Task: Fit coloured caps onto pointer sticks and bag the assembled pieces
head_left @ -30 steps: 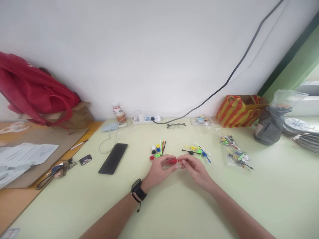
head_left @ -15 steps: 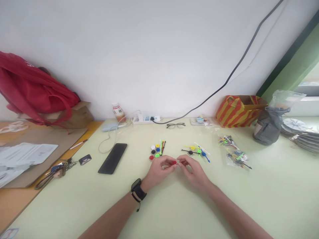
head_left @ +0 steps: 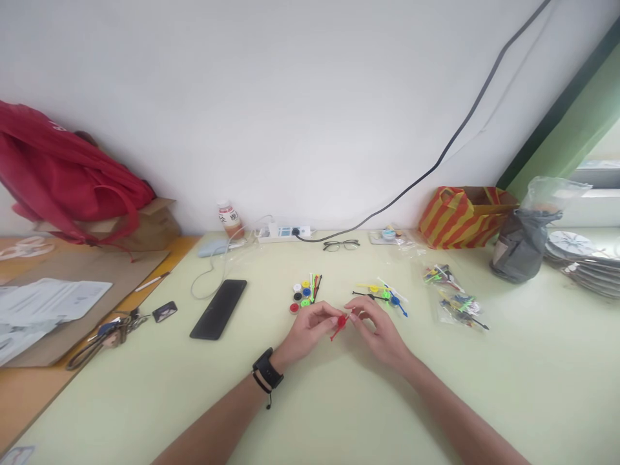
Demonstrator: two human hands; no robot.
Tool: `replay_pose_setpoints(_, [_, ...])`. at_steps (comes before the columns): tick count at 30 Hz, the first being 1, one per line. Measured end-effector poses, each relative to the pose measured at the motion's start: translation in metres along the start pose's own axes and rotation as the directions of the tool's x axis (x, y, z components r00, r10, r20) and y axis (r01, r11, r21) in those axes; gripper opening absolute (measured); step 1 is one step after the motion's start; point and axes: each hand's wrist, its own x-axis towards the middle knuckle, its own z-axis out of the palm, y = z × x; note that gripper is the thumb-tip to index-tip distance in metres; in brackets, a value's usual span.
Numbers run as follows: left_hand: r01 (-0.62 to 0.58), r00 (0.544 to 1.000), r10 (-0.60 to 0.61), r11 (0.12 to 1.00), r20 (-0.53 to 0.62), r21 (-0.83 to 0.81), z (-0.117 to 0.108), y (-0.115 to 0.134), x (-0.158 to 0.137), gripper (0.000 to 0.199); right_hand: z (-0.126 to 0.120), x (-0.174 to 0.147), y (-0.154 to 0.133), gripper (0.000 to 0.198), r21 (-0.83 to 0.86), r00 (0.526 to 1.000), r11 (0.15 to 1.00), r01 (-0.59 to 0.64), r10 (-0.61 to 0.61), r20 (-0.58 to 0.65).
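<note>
Between my hands, above the table, is a small red plastic arrow spinner [head_left: 341,321]: a round hub with a thin arrow slanting down to the left. My left hand [head_left: 304,332] pinches it from the left between thumb and fingers. My right hand [head_left: 380,332] closes its thumb and forefinger at the upper right end, partly covering it. Just beyond my left hand lie several round bases [head_left: 298,296] in mixed colours, with a row of loose arrows [head_left: 316,287] beside them. Past my right hand, assembled spinners [head_left: 386,295] in black, yellow, green and blue lie together.
Plastic bags of spinner parts [head_left: 460,307] lie to the right. A black phone [head_left: 219,309] is on the left, near keys [head_left: 113,329]. Glasses [head_left: 341,245] and a power strip [head_left: 285,233] sit by the wall, with a striped bag [head_left: 448,217] at back right.
The red spinner has turned, so its hub face shows and its arrow points down toward me. My fingers have shifted slightly around it; the table items stay put.
</note>
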Motion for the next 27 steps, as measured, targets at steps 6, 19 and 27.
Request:
replay_pose_setpoints(6, [0.025,0.998,-0.028,0.998,-0.053,-0.06,0.0,-0.001,0.002,0.025,-0.003,-0.001,-0.001,0.039,-0.088,0.997,0.995,0.045,-0.05,-0.055])
replay_pose_setpoints(19, [0.003,0.998,0.004,0.994,-0.065,0.113,0.003,-0.015,-0.001,0.024,0.004,0.002,-0.006,0.027,0.157,0.988,0.979,-0.128,0.113,0.104])
replay_pose_setpoints(27, [-0.2,0.968,0.239,0.916,-0.073,0.348,0.004,0.058,-0.007,0.023,-0.009,0.002,0.011,0.016,-0.394,0.999,0.918,-0.048,0.036,-0.037])
